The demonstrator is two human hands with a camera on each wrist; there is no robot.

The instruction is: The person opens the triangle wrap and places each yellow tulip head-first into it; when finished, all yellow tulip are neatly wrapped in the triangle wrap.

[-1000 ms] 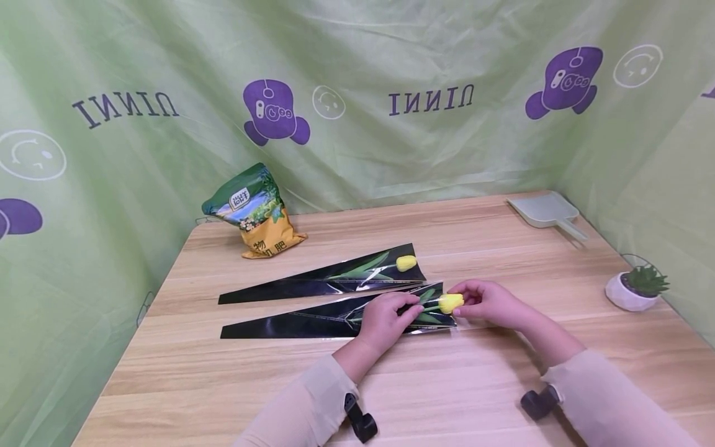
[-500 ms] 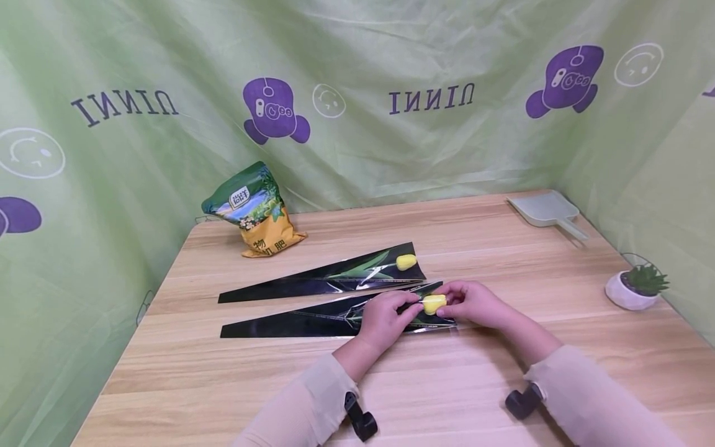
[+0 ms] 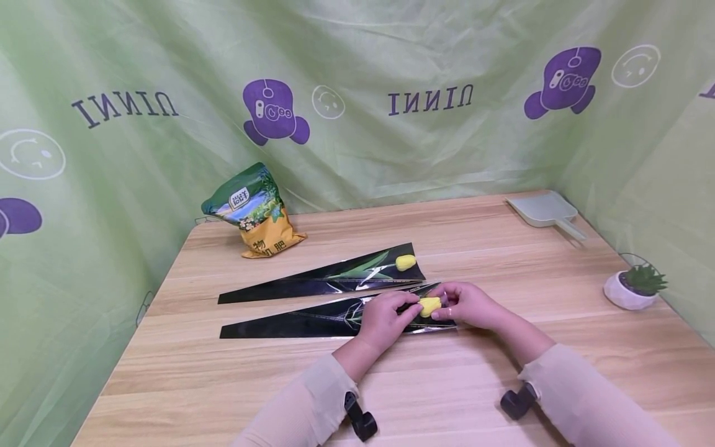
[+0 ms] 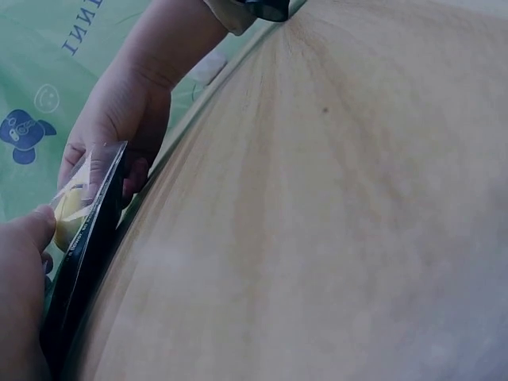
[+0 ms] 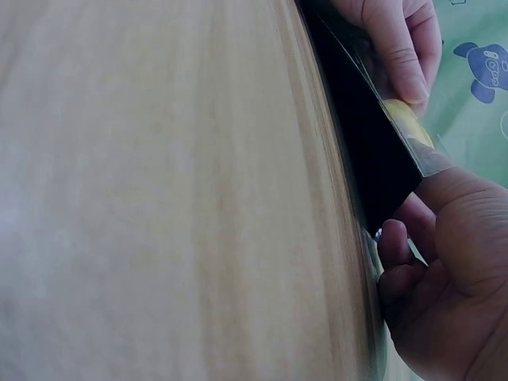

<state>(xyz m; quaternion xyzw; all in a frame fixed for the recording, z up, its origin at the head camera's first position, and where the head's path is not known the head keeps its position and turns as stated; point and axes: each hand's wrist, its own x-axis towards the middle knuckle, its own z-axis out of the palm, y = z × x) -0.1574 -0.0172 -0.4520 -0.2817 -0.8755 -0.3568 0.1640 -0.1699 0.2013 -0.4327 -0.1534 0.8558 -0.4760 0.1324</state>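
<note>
A yellow tulip [image 3: 430, 307] lies mostly inside the nearer black-backed flower sleeve [image 3: 268, 325], its bloom close to the wide end. My left hand [image 3: 385, 320] holds the sleeve just behind the bloom, thumb on the clear film [image 4: 78, 202]. From the right, my right hand [image 3: 466, 304] reaches into the wide end and pinches the bloom, fingers partly behind the film. In the right wrist view, the bloom [image 5: 409, 121] shows between both hands. Farther back lies a second sleeve [image 3: 262, 290] with another yellow tulip [image 3: 405, 262] inside. My hands hide part of the nearer stem.
A green and yellow bag [image 3: 257, 214] stands at the back left of the wooden table [image 3: 184, 385]. At the back right lies a grey dustpan [image 3: 542, 210]. A potted succulent [image 3: 634, 288] stands near the right edge. Green printed cloth [image 3: 357, 149] encloses the table's sides.
My right hand has moved left, taking the tulip's bloom deeper into the nearer sleeve. The left hand has stayed in place on the sleeve; the second sleeve is unmoved.
</note>
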